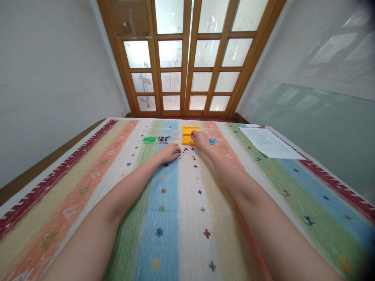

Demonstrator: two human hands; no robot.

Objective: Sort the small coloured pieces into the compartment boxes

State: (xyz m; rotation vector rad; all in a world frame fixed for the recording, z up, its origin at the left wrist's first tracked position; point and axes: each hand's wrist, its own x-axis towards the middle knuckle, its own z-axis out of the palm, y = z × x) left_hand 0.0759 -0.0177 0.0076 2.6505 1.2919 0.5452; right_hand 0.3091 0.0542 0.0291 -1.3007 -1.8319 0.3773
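Observation:
My right hand reaches over a yellow tray, its thumb and fingers pinched together above the tray's right part. Whatever those fingertips hold is too small to make out. On the cloth to the left rests my left hand, with fingers curled down and closed; anything in them is hidden. Small dark pieces lie scattered between the hands. Left of the tray are clear compartments with green pieces, dark red pieces and a few yellow pieces. Blue pieces sit beyond my right wrist.
A striped, patterned tablecloth covers the long table. White printed sheets lie on the right side. Behind the far edge stands a wooden door with glass panes, and a glass panel leans at the right wall.

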